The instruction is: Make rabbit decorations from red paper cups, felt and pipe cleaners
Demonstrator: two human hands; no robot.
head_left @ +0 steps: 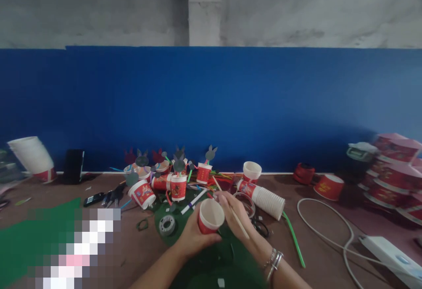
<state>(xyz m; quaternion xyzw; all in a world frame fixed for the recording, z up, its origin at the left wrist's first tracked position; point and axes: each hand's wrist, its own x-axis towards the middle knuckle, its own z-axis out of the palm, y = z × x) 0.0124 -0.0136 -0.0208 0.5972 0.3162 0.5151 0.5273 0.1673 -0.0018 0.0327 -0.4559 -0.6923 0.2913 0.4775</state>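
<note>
A red and white paper cup (211,214) is in my left hand (191,235), its open mouth tipped toward me. The fingers and thumb wrap round its side. Close to the cup's right rim, my right hand (235,214) grips a thin wooden chopstick (240,224), slanting from upper left to lower right. Whether the right fingertips touch the cup, I cannot tell. Behind the hands lies a marker pen (194,202). A roll of tape (166,225) rests left of the cup. Past my right hand, a stack of paper cups (265,199) lies on its side.
Decorated cups (178,188) with dark animal-head cutouts stand along the back. A green pipe cleaner (294,240), a white cable (346,221) and a power strip (389,258) are on the right. Stacked red cups (395,170) fill the far right. Keys (112,196) and a green sheet (39,232) lie left.
</note>
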